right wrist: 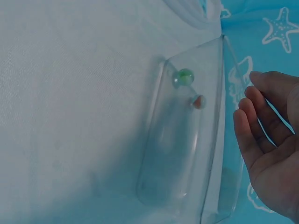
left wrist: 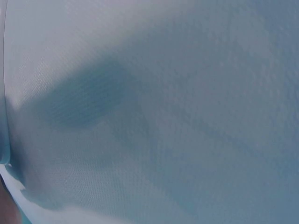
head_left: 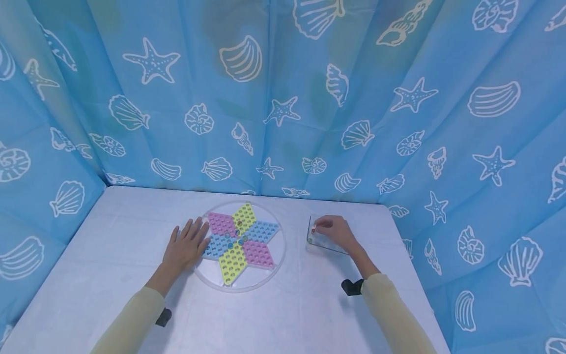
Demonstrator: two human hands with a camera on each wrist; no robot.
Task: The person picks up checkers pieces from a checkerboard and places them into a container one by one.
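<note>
My left hand (head_left: 183,246) lies with spread fingers on the left edge of a round Chinese checkers board (head_left: 240,290), which has a pink, yellow and blue star. Several glass marbles (head_left: 237,232) sit near the star's middle. My right hand (head_left: 337,231) is over a clear plastic box (head_left: 329,249), its fingers bent loosely and its thumb close to the index fingertip. No object shows between those fingertips in the right wrist view. Inside the box are a green marble (right wrist: 185,76) and an orange marble (right wrist: 199,101). Mostly tablecloth fills the left wrist view.
A white cloth covers the table (head_left: 247,319). Blue curtains (head_left: 283,147) with white shells and starfish hang behind and at both sides. Dark wrist cameras (head_left: 352,287) are strapped by both sleeves. Tablecloth separates the board from the box.
</note>
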